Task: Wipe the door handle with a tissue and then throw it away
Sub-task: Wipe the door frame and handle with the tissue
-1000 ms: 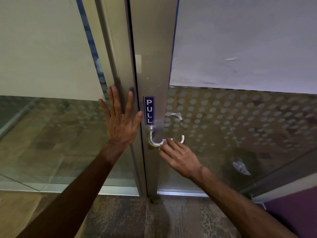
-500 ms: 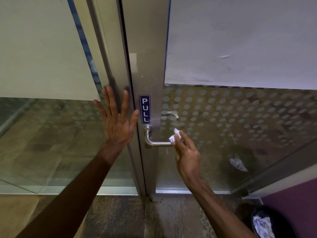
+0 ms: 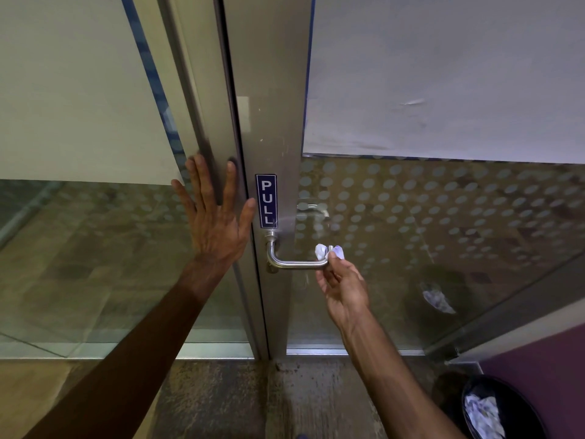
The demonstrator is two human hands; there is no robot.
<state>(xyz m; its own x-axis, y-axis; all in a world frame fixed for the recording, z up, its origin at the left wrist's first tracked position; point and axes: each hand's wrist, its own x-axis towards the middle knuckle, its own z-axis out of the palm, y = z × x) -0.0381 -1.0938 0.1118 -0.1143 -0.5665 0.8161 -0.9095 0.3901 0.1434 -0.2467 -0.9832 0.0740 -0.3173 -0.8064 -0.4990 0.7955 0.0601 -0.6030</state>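
The right hand (image 3: 343, 288) pinched a crumpled tissue (image 3: 329, 251) between thumb and fingertips, closed on it at the free end of the door handle (image 3: 296, 263). From that grip, the handle's long axis ran horizontally away to the left, toward its mount on the door frame (image 3: 269, 122) below the PULL label (image 3: 266, 201). The left hand (image 3: 215, 217) lay open and flat, holding nothing, pressed against the frame further left of the mount. The waste bin (image 3: 500, 410) stood below and to the right of the grip, nearer the right hand; 1 disposal move likely remained.
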